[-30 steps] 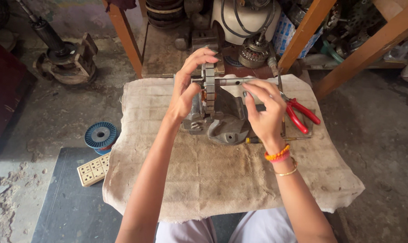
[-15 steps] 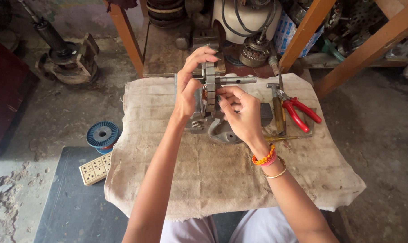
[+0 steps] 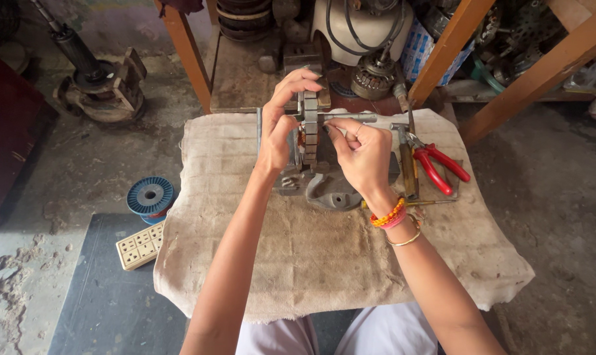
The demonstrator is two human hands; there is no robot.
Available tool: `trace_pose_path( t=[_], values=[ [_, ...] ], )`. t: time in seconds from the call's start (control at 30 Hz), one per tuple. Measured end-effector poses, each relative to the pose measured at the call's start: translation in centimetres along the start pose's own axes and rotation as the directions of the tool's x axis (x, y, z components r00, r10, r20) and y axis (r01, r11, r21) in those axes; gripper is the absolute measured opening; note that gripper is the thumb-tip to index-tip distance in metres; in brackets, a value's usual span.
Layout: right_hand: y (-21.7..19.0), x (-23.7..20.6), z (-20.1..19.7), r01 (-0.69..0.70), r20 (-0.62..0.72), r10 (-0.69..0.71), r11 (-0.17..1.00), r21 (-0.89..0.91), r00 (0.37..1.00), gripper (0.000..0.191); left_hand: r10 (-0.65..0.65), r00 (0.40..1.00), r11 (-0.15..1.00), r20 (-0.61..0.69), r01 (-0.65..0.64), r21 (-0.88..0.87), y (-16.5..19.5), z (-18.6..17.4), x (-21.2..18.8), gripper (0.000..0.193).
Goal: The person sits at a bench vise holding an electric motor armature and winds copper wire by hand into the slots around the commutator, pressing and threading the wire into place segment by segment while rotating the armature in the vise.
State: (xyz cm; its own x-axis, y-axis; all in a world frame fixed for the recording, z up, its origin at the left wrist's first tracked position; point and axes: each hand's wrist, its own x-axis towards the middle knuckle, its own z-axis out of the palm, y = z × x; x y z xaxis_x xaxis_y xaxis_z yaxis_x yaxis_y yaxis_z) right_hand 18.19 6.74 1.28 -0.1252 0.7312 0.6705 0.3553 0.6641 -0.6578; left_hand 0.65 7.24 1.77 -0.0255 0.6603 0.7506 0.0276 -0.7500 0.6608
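Between both hands, the rotor core (image 3: 310, 125) is sitting upright: left hand (image 3: 279, 125) fingers pinching its stack, right hand (image 3: 362, 154) fingers pressing together just below its shaft (image 3: 350, 118).

Dull grey metal rotor (image 3: 311, 128) over rough beige cloth (image 3: 298, 250), glossy red-handled pliers (image 3: 439, 167)

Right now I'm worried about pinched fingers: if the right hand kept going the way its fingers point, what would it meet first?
The right hand points left along the metal shaft. It would likely meet the laminated rotor core first, which the left hand grips from the other side; depth is hard to judge.
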Motion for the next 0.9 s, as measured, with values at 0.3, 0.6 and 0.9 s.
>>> trace_pose_path(
  t=[0.3,0.6,0.9],
  values=[
    [-1.9,1.4,-0.8,0.355,-0.111,-0.395,0.895,-0.269,0.912,0.010,0.013,0.997,0.998,0.072,-0.018,0.064,0.6,-0.6,0.1,0.057],
    [-3.4,2.2,-1.5,0.374,-0.062,-0.418,0.863,-0.339,0.906,0.008,0.033,0.995,0.931,0.098,-0.067,0.359,2.7,-0.4,0.8,0.058],
    [-4.1,1.9,-2.0,0.393,-0.064,-0.432,0.865,-0.313,0.900,0.008,-0.024,0.999,0.928,-0.046,0.040,0.371,3.8,0.6,1.9,0.034]
  ],
)
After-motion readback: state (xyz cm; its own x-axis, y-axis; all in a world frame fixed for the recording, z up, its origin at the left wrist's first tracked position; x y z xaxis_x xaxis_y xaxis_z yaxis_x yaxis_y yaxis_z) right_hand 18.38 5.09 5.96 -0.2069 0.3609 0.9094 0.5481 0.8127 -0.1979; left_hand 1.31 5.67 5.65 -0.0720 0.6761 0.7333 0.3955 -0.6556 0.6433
